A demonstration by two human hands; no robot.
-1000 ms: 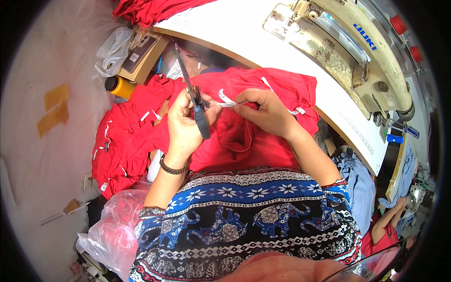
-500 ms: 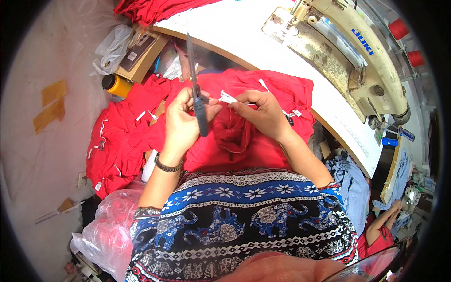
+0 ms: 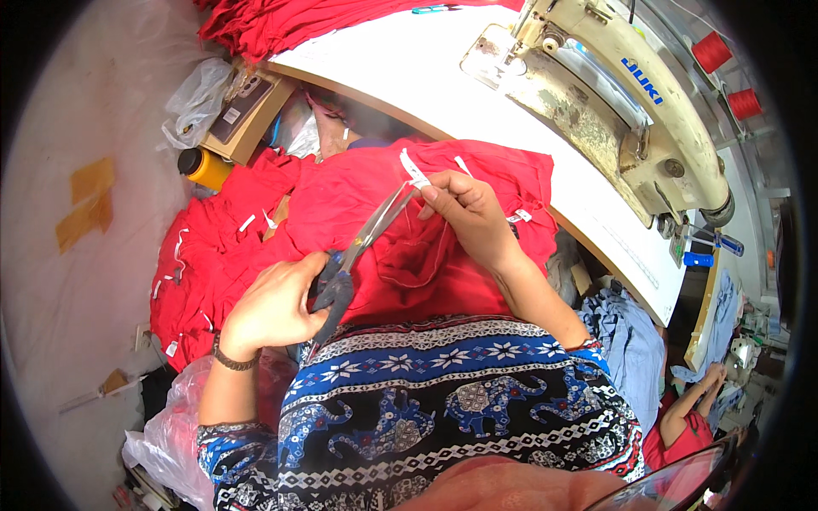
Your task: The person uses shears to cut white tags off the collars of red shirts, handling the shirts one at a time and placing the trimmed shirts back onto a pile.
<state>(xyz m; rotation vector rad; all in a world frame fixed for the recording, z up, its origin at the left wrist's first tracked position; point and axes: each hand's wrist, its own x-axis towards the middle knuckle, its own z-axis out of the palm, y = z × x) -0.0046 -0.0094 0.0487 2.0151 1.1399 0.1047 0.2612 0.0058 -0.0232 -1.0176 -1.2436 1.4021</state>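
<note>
My left hand (image 3: 277, 300) is closed around the dark, cloth-wrapped handles of a pair of scissors (image 3: 373, 228). Their blades point up and to the right, slightly parted, with the tips at a white label strip (image 3: 412, 168). My right hand (image 3: 467, 211) pinches the lower end of that strip between thumb and fingers; its other end sticks up free. Below both hands, a red garment (image 3: 503, 162) lies spread over my lap, gathered into folds in the middle. Small white tags show at its right side.
A white table (image 3: 392, 60) with a sewing machine (image 3: 665, 111) curves along the far right. More red garments (image 3: 209, 247) are heaped at the left, by a yellow bottle (image 3: 207, 169) and a cardboard box (image 3: 264, 119). Blue cloth (image 3: 626, 332) hangs at the right; another person's arms (image 3: 694, 400) show beyond.
The scissors have swung from upright, blades up beside my left hand, to slanting toward the label strip. My left hand has moved down and left, while my right still pinches the strip.
</note>
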